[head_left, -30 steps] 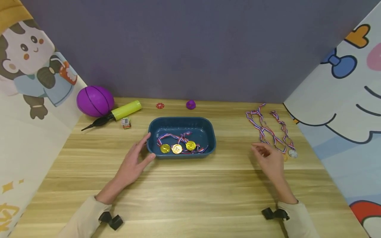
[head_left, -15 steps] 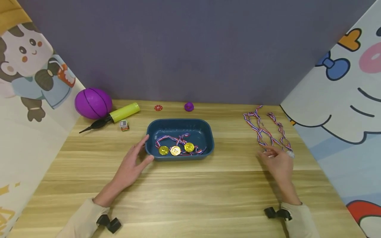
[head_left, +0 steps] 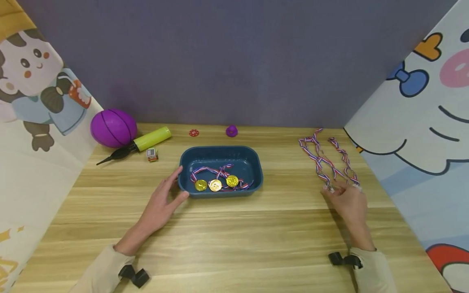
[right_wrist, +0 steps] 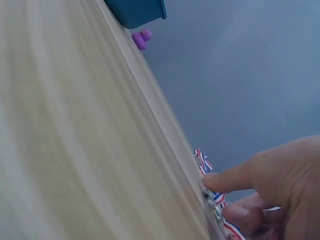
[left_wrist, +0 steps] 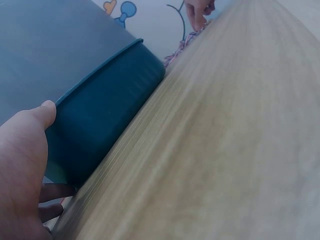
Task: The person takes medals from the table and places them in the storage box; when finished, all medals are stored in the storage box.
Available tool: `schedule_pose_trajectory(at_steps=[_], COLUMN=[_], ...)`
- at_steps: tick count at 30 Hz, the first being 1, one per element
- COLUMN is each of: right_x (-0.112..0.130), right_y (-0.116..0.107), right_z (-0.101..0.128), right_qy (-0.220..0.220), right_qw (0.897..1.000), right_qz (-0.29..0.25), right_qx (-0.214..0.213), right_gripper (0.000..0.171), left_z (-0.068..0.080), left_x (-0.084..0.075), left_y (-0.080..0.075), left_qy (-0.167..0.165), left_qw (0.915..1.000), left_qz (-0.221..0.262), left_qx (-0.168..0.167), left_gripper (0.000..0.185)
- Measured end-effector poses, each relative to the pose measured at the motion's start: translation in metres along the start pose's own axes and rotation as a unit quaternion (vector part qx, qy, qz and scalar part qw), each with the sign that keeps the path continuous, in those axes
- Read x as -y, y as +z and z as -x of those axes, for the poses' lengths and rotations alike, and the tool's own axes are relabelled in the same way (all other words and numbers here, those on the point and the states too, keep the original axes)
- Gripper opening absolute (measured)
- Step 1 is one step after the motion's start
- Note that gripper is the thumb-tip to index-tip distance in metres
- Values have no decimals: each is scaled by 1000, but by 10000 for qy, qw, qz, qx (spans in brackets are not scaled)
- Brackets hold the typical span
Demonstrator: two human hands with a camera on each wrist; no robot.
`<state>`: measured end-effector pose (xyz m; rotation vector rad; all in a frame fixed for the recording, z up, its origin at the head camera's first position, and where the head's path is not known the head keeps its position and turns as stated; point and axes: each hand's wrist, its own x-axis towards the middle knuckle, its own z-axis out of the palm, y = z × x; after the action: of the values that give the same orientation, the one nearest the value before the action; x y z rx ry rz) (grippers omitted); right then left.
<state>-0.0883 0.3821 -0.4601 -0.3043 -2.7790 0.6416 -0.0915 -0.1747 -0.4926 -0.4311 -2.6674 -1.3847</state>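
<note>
A dark blue plastic basin (head_left: 220, 195) stands mid-table. Several gold medals (head_left: 215, 185) on red, white and blue ribbons lie inside it. My left hand (head_left: 160, 206) touches the basin's left end, thumb and fingers spread along the rim; its thumb meets the wall in the left wrist view. At the right, my right hand (head_left: 348, 203) pinches a silver medal (right_wrist: 212, 204) at the tabletop, thumb on one edge and fingertips on the other. Its striped ribbon (head_left: 317, 158) runs toward the back. A second ribbon (head_left: 346, 158) lies right of it, its silver medal (head_left: 357, 188) partly hidden by the hand.
Along the back left are a purple ball (head_left: 113, 128), a yellow-and-black hand pump (head_left: 152, 138) and a small box (head_left: 152, 154). A red chip (head_left: 193, 132) and a purple rubber duck (head_left: 232, 131) lie behind the basin. Walls close the back and both sides.
My right hand has moved right and slightly down to the silver medal, covering more of the medals there. My left hand has stayed at the basin. The head view has shifted a little.
</note>
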Motion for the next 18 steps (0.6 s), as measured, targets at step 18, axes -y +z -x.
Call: schedule_pose_trajectory(at_steps=[18], right_x=[-9], right_y=[2], right_z=[-3], right_qy=[76], right_qw=[9984], right_qz=[-70], right_qx=[553], right_gripper=[42], left_z=[1], left_x=[-1], left_y=[0], left_qy=[-16], left_qw=[10000], left_qz=[13], left_qx=[9], left_gripper=[78])
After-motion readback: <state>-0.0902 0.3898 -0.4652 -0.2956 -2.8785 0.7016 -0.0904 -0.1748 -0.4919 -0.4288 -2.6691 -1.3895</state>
